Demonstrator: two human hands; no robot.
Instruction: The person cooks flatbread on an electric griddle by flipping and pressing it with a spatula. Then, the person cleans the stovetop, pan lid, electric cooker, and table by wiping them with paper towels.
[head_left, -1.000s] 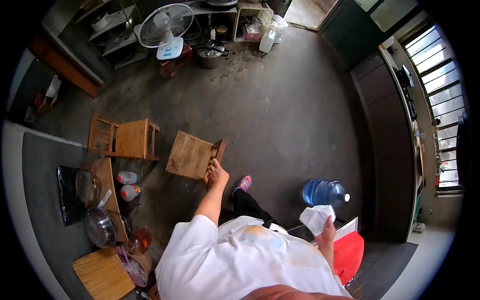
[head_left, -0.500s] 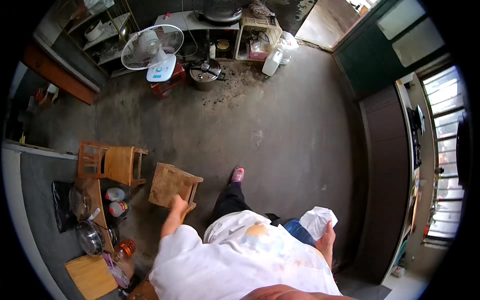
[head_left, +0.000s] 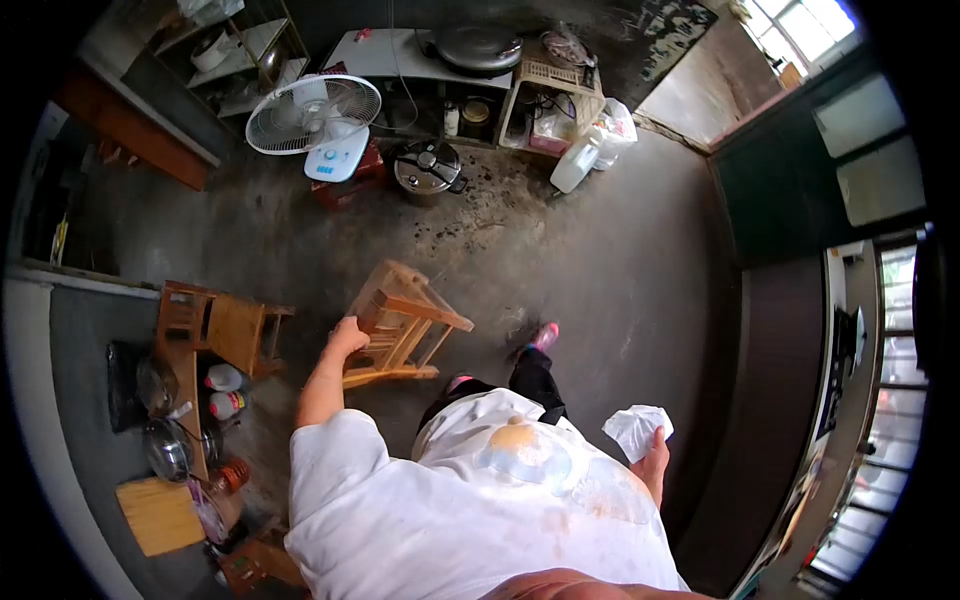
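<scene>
My left hand (head_left: 347,338) is closed around the top of a small wooden chair (head_left: 402,312), whose slatted back and legs show. The chair is tilted, with its legs pointing to the right. On the other side of my body, my right hand (head_left: 652,464) grips a crumpled white sheet (head_left: 638,430); whether it is plastic or paper I cannot tell. A second wooden chair (head_left: 238,328) stands to the left of the one I hold.
At the far side are an electric fan (head_left: 313,115), a pressure cooker (head_left: 428,168) and a white jug (head_left: 576,163). Bottles (head_left: 226,403), pan lids (head_left: 168,449) and a wooden board (head_left: 160,517) line the left wall. A long counter (head_left: 800,500) runs along the right.
My left hand has lifted and tipped the chair, moving it forward and right. I have stepped ahead. The white sheet stays in my right hand, and the blue object beneath it is out of sight.
</scene>
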